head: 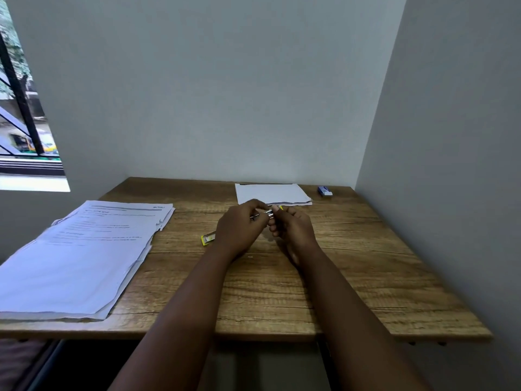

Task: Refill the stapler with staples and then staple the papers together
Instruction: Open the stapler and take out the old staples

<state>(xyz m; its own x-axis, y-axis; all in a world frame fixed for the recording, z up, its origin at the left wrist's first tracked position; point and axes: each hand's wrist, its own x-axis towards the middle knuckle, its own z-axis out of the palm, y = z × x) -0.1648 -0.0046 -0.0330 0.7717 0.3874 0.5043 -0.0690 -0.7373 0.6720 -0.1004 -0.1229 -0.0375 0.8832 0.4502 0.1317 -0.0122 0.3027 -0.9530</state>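
Observation:
Both hands meet above the middle of the wooden desk. My left hand and my right hand together hold a small stapler, silver metal with a bit of yellow showing at its far end. Fingers hide most of it, so I cannot tell whether it is open. A yellow staple box lies on the desk just left of my left hand. A large stack of printed papers covers the desk's left side. A smaller white paper stack lies at the back, beyond my hands.
A small blue and white box sits at the desk's back right corner. Walls close in at the back and right. A window is on the left. The big paper stack overhangs the left edge.

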